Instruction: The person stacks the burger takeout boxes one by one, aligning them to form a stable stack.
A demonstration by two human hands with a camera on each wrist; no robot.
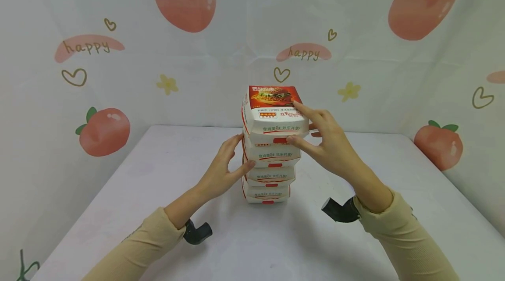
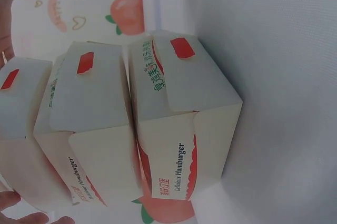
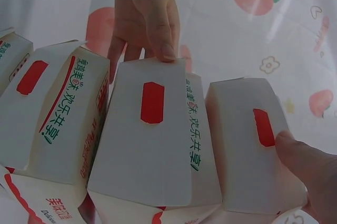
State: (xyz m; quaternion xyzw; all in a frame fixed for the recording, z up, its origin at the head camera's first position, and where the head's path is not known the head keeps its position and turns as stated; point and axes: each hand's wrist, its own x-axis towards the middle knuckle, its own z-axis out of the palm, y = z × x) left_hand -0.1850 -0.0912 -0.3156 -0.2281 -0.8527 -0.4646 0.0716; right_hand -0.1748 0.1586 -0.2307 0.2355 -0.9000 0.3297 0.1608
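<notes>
Several white-and-red hamburger boxes stand in a stack in the middle of the table in the head view. On the top box (image 1: 272, 116), printed with a burger picture, my right hand (image 1: 331, 140) has a grip, its thumb at the front tab and its fingers over the lid and right side. My left hand (image 1: 221, 171) rests against the stack's left side, fingers fairly straight, thumb near the front corner of the second box (image 1: 276, 154). In the right wrist view the left thumb touches that box's flap (image 3: 142, 145). The lower boxes (image 1: 268, 193) sit beneath, slightly uneven.
A white table (image 1: 177, 162) carries the stack, with a white fruit-print cloth (image 1: 236, 53) hanging behind it. Black camera mounts (image 1: 341, 210) protrude from both wrists, just beyond the beige sleeves (image 1: 410, 237).
</notes>
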